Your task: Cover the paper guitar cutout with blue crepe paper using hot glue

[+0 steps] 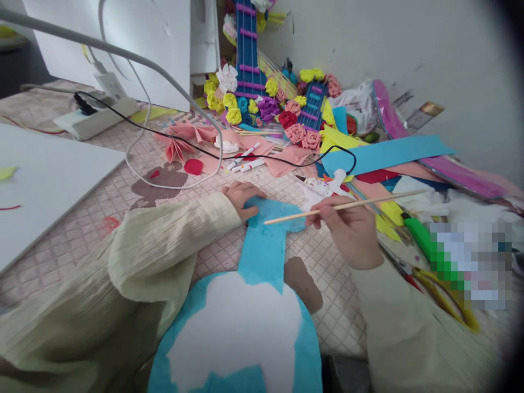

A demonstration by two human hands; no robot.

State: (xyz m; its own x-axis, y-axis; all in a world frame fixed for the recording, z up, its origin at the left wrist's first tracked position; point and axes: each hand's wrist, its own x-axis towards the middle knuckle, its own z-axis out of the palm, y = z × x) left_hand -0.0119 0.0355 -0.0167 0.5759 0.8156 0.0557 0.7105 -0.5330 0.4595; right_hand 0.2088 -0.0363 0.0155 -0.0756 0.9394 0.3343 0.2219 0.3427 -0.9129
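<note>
My left hand (pixel 241 197) lies with its fingers curled down on the top end of a blue paper strip (pixel 266 245), pressing it to the table. The strip runs from a round white shape edged in blue (pixel 237 333) near my lap. My right hand (pixel 347 229) is closed around a thin wooden stick (pixel 347 206), whose tip rests over the blue paper just right of my left hand. A white glue gun (pixel 327 188) lies behind my right hand.
Paper flowers (pixel 262 103) and a blue guitar-shaped model (pixel 248 49) are heaped at the back. Coloured sheets (pixel 385 155) spread right. Markers (pixel 245 161), a black cable (pixel 164 136), a power strip (pixel 96 117), a white board (pixel 45 180), a green-handled tool (pixel 421 237).
</note>
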